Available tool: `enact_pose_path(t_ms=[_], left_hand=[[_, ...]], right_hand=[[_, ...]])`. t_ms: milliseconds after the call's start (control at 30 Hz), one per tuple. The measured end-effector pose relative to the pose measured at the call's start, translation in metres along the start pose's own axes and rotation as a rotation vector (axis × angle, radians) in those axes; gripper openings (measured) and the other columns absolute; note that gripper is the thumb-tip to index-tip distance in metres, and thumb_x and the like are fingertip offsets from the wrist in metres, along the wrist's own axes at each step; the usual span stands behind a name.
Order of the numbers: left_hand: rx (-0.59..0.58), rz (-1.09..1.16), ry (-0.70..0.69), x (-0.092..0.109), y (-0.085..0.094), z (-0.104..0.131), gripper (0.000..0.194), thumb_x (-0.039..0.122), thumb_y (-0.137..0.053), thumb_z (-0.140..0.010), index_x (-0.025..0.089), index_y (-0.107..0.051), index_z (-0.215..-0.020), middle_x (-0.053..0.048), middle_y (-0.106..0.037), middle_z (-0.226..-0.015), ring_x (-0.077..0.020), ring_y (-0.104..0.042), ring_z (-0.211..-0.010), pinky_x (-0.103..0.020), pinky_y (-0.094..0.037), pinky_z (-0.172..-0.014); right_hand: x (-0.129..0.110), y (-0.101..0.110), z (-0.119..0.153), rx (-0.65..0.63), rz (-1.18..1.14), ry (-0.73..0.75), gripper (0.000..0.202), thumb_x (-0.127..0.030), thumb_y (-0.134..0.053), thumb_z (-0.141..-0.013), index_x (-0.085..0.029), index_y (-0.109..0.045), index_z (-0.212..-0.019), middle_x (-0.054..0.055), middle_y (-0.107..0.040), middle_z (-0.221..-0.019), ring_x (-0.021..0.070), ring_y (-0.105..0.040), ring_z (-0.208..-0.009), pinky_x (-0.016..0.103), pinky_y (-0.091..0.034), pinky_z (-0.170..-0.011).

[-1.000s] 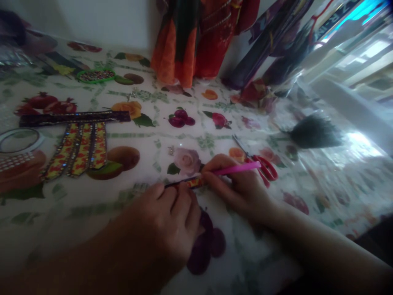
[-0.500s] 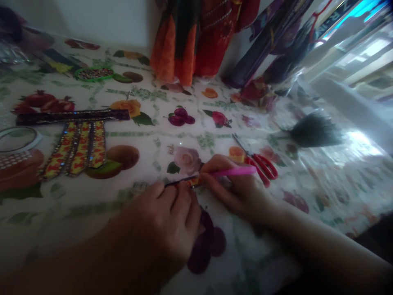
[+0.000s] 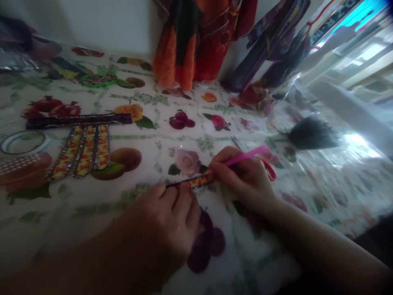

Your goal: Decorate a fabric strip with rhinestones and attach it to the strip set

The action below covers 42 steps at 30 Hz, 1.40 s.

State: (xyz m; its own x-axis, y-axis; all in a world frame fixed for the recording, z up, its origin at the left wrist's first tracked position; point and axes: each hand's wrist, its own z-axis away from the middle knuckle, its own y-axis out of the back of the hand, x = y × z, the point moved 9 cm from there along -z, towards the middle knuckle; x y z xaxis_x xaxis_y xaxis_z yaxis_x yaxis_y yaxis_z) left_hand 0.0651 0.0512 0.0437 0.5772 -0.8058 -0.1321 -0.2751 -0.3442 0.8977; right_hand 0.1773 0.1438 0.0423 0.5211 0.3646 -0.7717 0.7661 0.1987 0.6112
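Observation:
My left hand (image 3: pixel 172 221) is closed on the left end of a small patterned fabric strip (image 3: pixel 198 181), yellow and red with a dark edge and shiny stones. At the strip's right end, my right hand (image 3: pixel 242 176) pinches a thin pink pen-like stick (image 3: pixel 247 155). The stick slants up to the right; its tip is hidden by the fingers. Behind the right hand lie scissors with red handles (image 3: pixel 270 169), partly covered. A dark band (image 3: pixel 80 120) with three similar yellow-red strips (image 3: pixel 86 151) hanging from it lies flat on the left.
A roll of tape (image 3: pixel 24 142) and a sheet of pearl-like dots (image 3: pixel 20 164) lie at the left. Farther back is a green dish of small beads (image 3: pixel 98 80). Dressed figures in red and orange cloth (image 3: pixel 190 53) stand by the wall. A dark bristly bundle (image 3: pixel 313 132) lies right.
My right hand has shifted slightly right and up, uncovering more of the strip and covering more of the scissors. The pink stick tilts more steeply. My left hand keeps its hold.

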Motion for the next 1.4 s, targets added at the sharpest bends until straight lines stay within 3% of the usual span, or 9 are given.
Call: enact_pose_path(t_ms=[100,300,400,533,700,867,1067,1200,1400], left_hand=[[0.000,-0.020,-0.009,0.002,0.000,0.000,0.029,0.024,-0.055,-0.093,0.003,-0.068,-0.108,-0.019,-0.072,-0.098,-0.0258,-0.064,-0.071,-0.038,-0.048,-0.058],[0.007,-0.060,-0.025,0.007,-0.003,0.005,0.029,0.022,-0.056,-0.090,0.003,-0.065,-0.111,-0.021,-0.071,-0.105,-0.0284,-0.065,-0.077,-0.041,-0.048,-0.064],[-0.002,-0.072,-0.024,0.007,-0.005,0.005,0.031,0.023,-0.055,-0.091,0.003,-0.064,-0.113,-0.021,-0.070,-0.108,-0.0285,-0.065,-0.080,-0.042,-0.048,-0.066],[-0.024,-0.063,-0.021,0.006,-0.005,0.004,0.030,0.025,-0.055,-0.091,0.005,-0.065,-0.111,-0.019,-0.070,-0.106,-0.0272,-0.064,-0.079,-0.040,-0.047,-0.063],[-0.047,-0.033,-0.012,0.004,-0.006,0.003,0.030,0.024,-0.056,-0.091,0.004,-0.065,-0.111,-0.021,-0.069,-0.107,-0.0282,-0.064,-0.081,-0.040,-0.048,-0.063],[-0.066,-0.017,-0.001,0.003,-0.007,0.004,0.028,0.026,-0.056,-0.093,0.007,-0.066,-0.110,-0.019,-0.070,-0.106,-0.0273,-0.064,-0.081,-0.038,-0.047,-0.061],[-0.015,-0.009,0.026,0.001,-0.004,0.002,0.027,0.026,-0.056,-0.092,0.006,-0.067,-0.107,-0.018,-0.071,-0.101,-0.0276,-0.064,-0.077,-0.037,-0.045,-0.056],[-0.018,0.010,0.038,0.002,-0.003,0.000,0.023,0.020,-0.056,-0.090,0.007,-0.069,-0.105,-0.018,-0.071,-0.101,-0.0270,-0.064,-0.079,-0.036,-0.046,-0.056],[0.002,0.009,0.045,0.001,-0.001,-0.001,0.022,0.019,-0.058,-0.088,0.007,-0.070,-0.102,-0.018,-0.072,-0.103,-0.0261,-0.064,-0.078,-0.035,-0.046,-0.056]], right_hand=[[-0.006,0.001,0.000,0.002,0.001,0.036,0.014,-0.021,-0.057,-0.094,-0.021,-0.064,-0.082,0.001,-0.064,-0.076,0.0151,-0.062,-0.068,0.028,-0.049,-0.057],[-0.051,0.016,0.016,0.103,0.114,0.350,0.016,-0.013,-0.058,-0.087,-0.026,-0.065,-0.092,0.003,-0.069,-0.082,0.0197,-0.065,-0.074,0.038,-0.053,-0.070],[-0.058,0.017,0.021,0.103,0.168,0.399,0.020,-0.012,-0.058,-0.085,-0.027,-0.064,-0.098,0.004,-0.070,-0.086,0.0207,-0.066,-0.077,0.041,-0.053,-0.076],[-0.056,0.017,0.017,0.086,0.225,0.382,0.019,-0.012,-0.060,-0.086,-0.027,-0.061,-0.097,0.002,-0.067,-0.085,0.0186,-0.064,-0.078,0.037,-0.052,-0.072],[-0.052,0.012,0.002,-0.054,0.180,0.294,0.015,-0.014,-0.060,-0.090,-0.026,-0.061,-0.098,0.002,-0.064,-0.087,0.0172,-0.061,-0.078,0.033,-0.049,-0.068],[-0.042,0.006,-0.025,-0.043,0.107,0.241,0.008,-0.015,-0.060,-0.092,-0.023,-0.061,-0.091,0.000,-0.060,-0.082,0.0139,-0.058,-0.073,0.029,-0.047,-0.063],[-0.020,-0.021,-0.055,-0.053,0.134,0.212,0.008,-0.020,-0.056,-0.094,-0.018,-0.060,-0.087,-0.001,-0.059,-0.081,0.0116,-0.055,-0.070,0.027,-0.043,-0.063],[-0.011,-0.026,-0.060,-0.037,0.148,0.156,0.011,-0.022,-0.055,-0.094,-0.017,-0.060,-0.085,-0.001,-0.056,-0.076,0.0096,-0.049,-0.061,0.026,-0.039,-0.056],[-0.007,-0.027,-0.059,-0.036,0.152,0.141,0.012,-0.022,-0.055,-0.094,-0.017,-0.060,-0.084,-0.001,-0.058,-0.076,0.0098,-0.052,-0.063,0.025,-0.041,-0.057]])
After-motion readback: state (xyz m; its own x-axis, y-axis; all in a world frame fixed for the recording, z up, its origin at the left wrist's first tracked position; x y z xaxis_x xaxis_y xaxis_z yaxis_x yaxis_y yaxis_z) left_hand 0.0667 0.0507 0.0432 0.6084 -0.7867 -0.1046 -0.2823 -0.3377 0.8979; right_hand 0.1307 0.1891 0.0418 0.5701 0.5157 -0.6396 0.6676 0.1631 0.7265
